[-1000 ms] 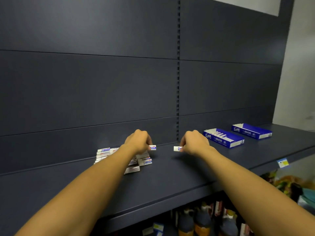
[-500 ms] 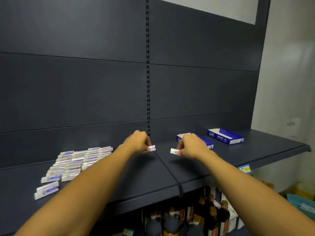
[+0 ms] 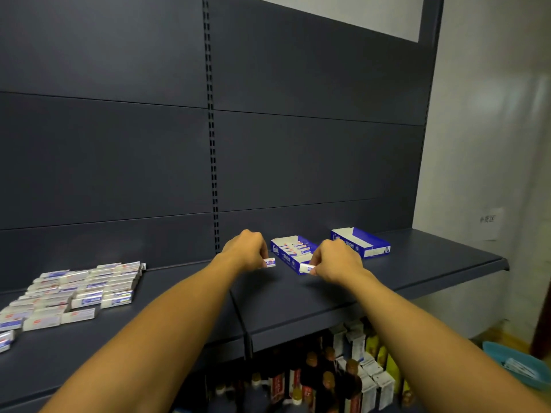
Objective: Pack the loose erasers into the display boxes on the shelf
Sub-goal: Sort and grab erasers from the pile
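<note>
Two blue display boxes are seen on the dark shelf (image 3: 417, 263). The nearer display box (image 3: 286, 257) is partly filled: a row of wrapped erasers is laid inside it, but their number cannot be told. The farther display box (image 3: 362, 244), at about 2 o'clock from the nearer one and just apart from it, is shown with a white interior, and nothing can be made out in it.

Two single erasers are held above the shelf. One eraser (image 3: 269, 262) is pinched in the left hand (image 3: 246, 248), whose grip is closed round it with fingers curled; it is held at about 9 o'clock from the nearer box, close beside it. A second eraser (image 3: 307, 267) is pinched in the grip of the right hand (image 3: 337, 259), at the front corner of the nearer box, at roughly 6 o'clock from its contents.

A pile of loose erasers (image 3: 80, 290) is spread in rows on the shelf well to 9 o'clock of the hands; the pieces are too many and too overlapped to be counted surely.

Below the shelf, bottles (image 3: 313, 371) and small cartons (image 3: 369, 380) are stacked, and a teal basket (image 3: 492, 351) is seen at about 4 o'clock.
</note>
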Demonstrator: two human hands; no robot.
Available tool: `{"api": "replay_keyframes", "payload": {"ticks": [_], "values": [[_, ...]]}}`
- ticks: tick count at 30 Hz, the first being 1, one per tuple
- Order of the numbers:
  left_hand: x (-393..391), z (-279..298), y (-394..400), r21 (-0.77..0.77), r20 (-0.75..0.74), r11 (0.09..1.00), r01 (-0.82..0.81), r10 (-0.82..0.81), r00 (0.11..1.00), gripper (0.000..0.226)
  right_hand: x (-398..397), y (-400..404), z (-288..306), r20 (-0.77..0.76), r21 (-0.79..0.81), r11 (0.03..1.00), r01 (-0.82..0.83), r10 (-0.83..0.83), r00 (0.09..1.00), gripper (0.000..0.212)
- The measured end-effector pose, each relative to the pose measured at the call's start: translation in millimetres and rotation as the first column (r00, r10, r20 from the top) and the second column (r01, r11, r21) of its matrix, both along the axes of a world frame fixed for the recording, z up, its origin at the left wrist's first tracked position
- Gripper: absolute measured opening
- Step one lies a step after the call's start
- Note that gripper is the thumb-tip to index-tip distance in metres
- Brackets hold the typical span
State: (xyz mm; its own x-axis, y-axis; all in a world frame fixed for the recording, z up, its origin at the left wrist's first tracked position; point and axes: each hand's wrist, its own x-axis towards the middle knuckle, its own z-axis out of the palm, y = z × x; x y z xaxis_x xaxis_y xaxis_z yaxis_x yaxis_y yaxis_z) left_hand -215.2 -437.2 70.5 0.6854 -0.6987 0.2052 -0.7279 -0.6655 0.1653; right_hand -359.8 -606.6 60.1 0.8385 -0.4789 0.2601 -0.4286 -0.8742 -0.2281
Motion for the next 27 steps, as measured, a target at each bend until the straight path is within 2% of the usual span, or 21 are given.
{"api": "replay_keyframes", "payload": {"ticks": [10, 16, 20, 24, 27], "values": [[38, 1, -63, -0.019, 0.024, 1.000, 0.003, -0.002, 1.000, 0.024, 36, -59, 1, -0.023, -0.007, 1.000, -0.006, 0.006, 1.000, 0.024], [76, 1, -95, -0.048, 0.002, 0.999, -0.005, 0.005, 1.000, 0.015, 78, -88, 7, -0.044, -0.034, 0.999, -0.038, 0.037, 0.998, 0.024], [97, 1, -112, -0.076, -0.005, 0.997, -0.030, 0.030, 1.000, 0.010, 105, -105, 11, -0.004, -0.036, 0.998, -0.055, 0.054, 0.999, 0.022], [105, -3, -127, -0.092, -0.017, 0.994, -0.062, 0.061, 0.998, 0.011, 126, -119, 6, 0.001, -0.017, 0.996, -0.086, 0.086, 0.996, 0.023], [108, -8, -135, -0.174, 0.007, 0.978, -0.118, 0.121, 0.993, 0.013, 140, -130, 0, 0.034, 0.046, 0.991, -0.129, 0.127, 0.991, 0.022]]}}
